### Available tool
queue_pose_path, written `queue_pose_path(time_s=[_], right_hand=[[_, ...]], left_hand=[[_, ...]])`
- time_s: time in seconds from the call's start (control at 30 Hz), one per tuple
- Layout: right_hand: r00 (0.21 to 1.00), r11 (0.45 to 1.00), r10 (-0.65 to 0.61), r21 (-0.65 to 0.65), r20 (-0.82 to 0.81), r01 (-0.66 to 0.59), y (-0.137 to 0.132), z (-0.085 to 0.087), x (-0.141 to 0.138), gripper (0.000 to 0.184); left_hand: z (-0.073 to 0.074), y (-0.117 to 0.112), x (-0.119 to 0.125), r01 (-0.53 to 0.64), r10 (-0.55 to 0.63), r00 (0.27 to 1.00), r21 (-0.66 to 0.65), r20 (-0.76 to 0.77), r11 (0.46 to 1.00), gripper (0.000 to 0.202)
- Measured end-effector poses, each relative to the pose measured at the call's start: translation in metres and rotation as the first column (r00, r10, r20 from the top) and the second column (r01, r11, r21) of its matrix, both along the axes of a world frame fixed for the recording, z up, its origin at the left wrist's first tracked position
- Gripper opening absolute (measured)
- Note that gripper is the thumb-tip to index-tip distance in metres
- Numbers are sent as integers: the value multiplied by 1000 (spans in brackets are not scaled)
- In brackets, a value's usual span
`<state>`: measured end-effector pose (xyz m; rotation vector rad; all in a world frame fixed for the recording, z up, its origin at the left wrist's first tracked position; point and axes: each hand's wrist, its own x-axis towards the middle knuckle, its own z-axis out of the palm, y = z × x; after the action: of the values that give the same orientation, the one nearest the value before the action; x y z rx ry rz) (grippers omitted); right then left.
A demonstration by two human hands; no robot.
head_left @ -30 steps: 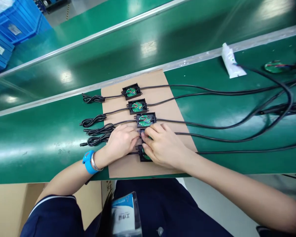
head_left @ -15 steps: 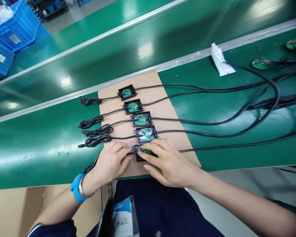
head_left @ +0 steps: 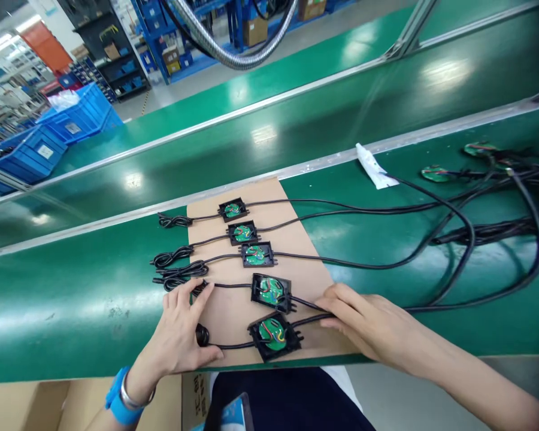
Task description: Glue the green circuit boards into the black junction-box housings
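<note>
Several open black plastic boxes with green circuit boards lie in a column on a cardboard sheet (head_left: 224, 305), each with black cable at both ends. The nearest box (head_left: 273, 336) sits tilted close to the table's front edge; just beyond it is another box (head_left: 270, 291). My left hand (head_left: 177, 329) spreads thumb and forefinger around the left-hand cables of these two, a cable coil (head_left: 202, 335) partly hidden by the palm. Right of the boxes, my right hand (head_left: 368, 323) has its fingers closed on their black cables (head_left: 312, 319). Its fingertips are partly hidden.
Farther boxes (head_left: 257, 254) stand in line beyond, with coiled cable ends (head_left: 175, 257) at left. A white tube-like packet (head_left: 375, 167), loose circuit boards (head_left: 435, 173) and a cable bundle (head_left: 498, 230) lie at right. Metal hose (head_left: 233, 57) hangs above; blue bins (head_left: 78, 117) stand far left.
My right hand has left the nearest box and moved right onto the cables. My left hand has spread. The two nearest boxes have shifted and turned; the camera view has tilted up.
</note>
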<state>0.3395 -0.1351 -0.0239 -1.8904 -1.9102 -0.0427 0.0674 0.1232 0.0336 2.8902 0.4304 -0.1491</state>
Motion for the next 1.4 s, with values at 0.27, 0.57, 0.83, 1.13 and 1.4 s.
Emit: queue_pose_path(time_s=[0.27, 0.57, 0.83, 1.13, 1.4], right_hand=[[987, 970, -140, 208, 73, 122, 52, 28, 51, 25], [969, 974, -224, 13, -103, 227, 153, 5, 110, 39], [983, 847, -184, -507, 1, 159, 94, 2, 116, 147], [977, 911, -168, -358, 131, 205, 82, 5, 110, 81], [895, 849, -336, -316, 294, 423, 62, 29, 147, 32]], left_hand=[[-9, -12, 7, 50, -64, 944, 51, 323, 997, 15], [15, 103, 82, -241, 197, 931, 114, 306, 964, 58], [10, 146, 76, -8, 6, 973, -7, -232, 1000, 157], [15, 130, 76, -22, 63, 980, 215, -190, 976, 138], [23, 147, 95, 38, -6, 990, 221, -142, 975, 53]])
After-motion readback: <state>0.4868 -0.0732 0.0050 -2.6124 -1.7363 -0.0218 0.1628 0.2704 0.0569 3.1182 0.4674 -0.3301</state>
